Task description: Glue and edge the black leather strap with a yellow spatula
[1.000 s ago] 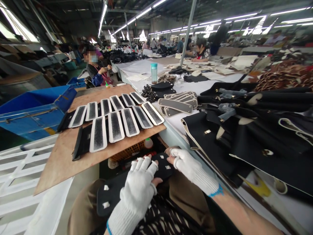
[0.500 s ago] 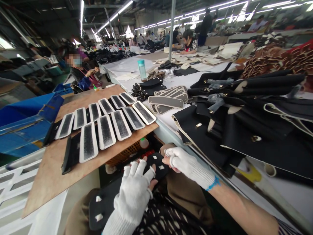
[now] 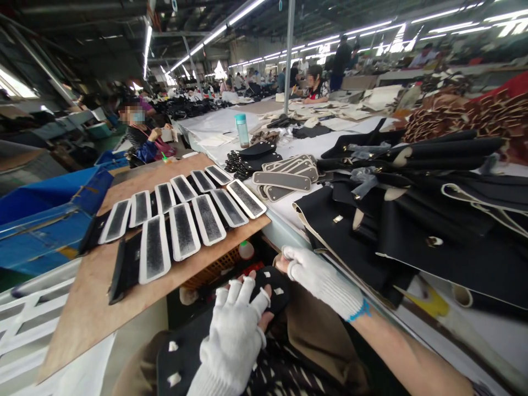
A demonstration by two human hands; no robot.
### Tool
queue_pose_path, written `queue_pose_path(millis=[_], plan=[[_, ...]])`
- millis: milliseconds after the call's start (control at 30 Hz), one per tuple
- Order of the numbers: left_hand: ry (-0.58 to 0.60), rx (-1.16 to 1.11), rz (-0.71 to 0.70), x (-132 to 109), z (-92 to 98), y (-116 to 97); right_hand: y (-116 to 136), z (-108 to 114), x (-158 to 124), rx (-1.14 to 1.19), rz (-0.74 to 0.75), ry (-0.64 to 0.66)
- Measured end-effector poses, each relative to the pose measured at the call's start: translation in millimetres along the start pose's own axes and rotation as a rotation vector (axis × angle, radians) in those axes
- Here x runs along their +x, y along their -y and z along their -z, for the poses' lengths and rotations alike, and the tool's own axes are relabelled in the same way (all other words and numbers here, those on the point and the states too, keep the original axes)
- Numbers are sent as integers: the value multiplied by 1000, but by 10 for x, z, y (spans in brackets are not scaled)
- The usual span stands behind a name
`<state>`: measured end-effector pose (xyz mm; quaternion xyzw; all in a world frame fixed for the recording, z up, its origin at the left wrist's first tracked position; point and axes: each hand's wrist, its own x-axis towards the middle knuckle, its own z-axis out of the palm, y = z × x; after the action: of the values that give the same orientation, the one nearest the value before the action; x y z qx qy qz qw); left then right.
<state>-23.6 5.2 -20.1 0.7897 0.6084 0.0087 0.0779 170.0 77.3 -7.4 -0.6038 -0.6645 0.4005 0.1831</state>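
Note:
A long black panel [image 3: 181, 363] with rounded ends lies across my lap, with small white tabs [image 3: 279, 291] showing near both ends. My left hand [image 3: 235, 330], in a white glove that leaves the fingertips bare, rests flat on the panel with its fingers stretched out. The middle of the panel is hidden under it. Just beyond the panel's right end is my right hand [image 3: 309, 272], gloved the same way, with its fingers curled closed. Whatever those fingers may hold is hidden from view.
White-edged dark strips [image 3: 185, 232] lie in two rows on a wooden board [image 3: 99, 308] at left. Grey strips [image 3: 282, 181], a bottle [image 3: 242, 131] and black leather-like pieces [image 3: 350, 231] cover the right table. A co-worker [image 3: 142, 137] sits beyond the board.
The view has tilted up slightly. My right hand has drawn a little away from the panel's end, its fingers still curled. My left hand stays flat on the panel.

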Motion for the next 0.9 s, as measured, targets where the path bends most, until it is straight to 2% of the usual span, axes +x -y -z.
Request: queue_pose_path(millis=[133,233,300,500,667,800,900], plan=[[-25,11,-5,-9,50,-24,159,-296,57,-71,39,-163],[-11,-10,-8,-8,77,-33,192,-512,46,-88,11,-180],[2,-36,-15,-5,84,-32,178,-572,38,-79,-13,-178],[-5,-50,-13,-10,113,-29,110,-537,98,23,-100,-107],[-20,-53,-28,-11,90,-7,-7,-561,178,118,-89,-60],[-63,-97,-38,-23,82,32,-56,-568,208,138,-87,-49],[-137,-231,-33,-76,101,58,-53,-552,206,120,-84,-32]])
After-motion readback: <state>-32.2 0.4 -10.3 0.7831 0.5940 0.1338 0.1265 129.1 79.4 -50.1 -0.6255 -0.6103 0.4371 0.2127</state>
